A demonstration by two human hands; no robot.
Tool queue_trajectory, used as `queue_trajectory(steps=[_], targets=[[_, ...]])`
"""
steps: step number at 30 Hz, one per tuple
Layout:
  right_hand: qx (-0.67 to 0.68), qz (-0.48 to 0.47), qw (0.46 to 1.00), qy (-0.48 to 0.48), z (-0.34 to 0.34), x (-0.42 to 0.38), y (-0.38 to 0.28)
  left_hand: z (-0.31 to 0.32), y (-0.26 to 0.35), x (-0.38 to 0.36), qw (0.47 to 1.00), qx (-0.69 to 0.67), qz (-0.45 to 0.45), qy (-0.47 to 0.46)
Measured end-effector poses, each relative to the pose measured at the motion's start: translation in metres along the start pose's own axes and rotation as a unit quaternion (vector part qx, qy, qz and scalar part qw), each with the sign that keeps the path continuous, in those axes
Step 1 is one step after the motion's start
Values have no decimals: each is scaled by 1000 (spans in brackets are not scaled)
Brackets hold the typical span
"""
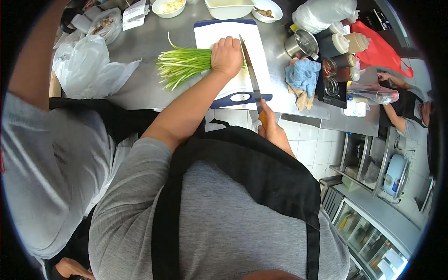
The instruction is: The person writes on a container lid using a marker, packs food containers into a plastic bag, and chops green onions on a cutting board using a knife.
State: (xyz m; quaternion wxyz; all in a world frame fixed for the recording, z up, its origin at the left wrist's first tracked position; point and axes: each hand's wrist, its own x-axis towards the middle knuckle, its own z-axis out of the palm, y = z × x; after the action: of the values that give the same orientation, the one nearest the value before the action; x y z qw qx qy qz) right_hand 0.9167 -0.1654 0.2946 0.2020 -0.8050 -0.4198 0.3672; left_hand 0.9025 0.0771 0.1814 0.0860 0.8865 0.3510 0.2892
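My left hand (227,57) is closed over a bunch of green onions (183,64), pressing it onto the white cutting board (225,33) with blue ends. The long green stalks fan out to the left, past the board's edge and over the steel counter. In my right hand (274,131) is a long kitchen knife (252,73), held by its yellow-brown handle. Its blade lies across the board from front to back, just right of my left fingers, close to the cut end of the bunch.
White bowls (169,7) and a tub (229,9) stand behind the board. Plastic bags (86,67) lie left. To the right are a steel pot (301,44), a blue cloth (303,75) and sauce bottles (334,45). One person stands close on my left, another (406,105) far right.
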Motion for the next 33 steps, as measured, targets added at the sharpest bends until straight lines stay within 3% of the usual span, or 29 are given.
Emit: queue_trajectory(steps=[12, 16, 18, 22, 25, 29, 33], targets=[[13, 3, 999, -31, 8, 13, 11, -4, 1, 0, 1000, 0, 2, 4], [4, -60, 998, 24, 27, 38, 26, -1, 1, 1, 1000, 15, -8, -19], [-9, -113, 991, 72, 37, 52, 33, -5, 4, 2, 998, 13, -24, -57], [-15, -79, 995, 53, 35, 56, 33, -26, 0, 7, 989, 11, 31, -142], [-12, -60, 997, 49, 33, 53, 28, -27, -14, 6, 991, -3, 114, -68], [-5, -93, 993, 75, 35, 55, 37, -21, -5, 2, 998, -55, 28, -21], [6, -80, 995, 63, 32, 46, 40, -11, -6, 2, 999, -8, 36, -8]])
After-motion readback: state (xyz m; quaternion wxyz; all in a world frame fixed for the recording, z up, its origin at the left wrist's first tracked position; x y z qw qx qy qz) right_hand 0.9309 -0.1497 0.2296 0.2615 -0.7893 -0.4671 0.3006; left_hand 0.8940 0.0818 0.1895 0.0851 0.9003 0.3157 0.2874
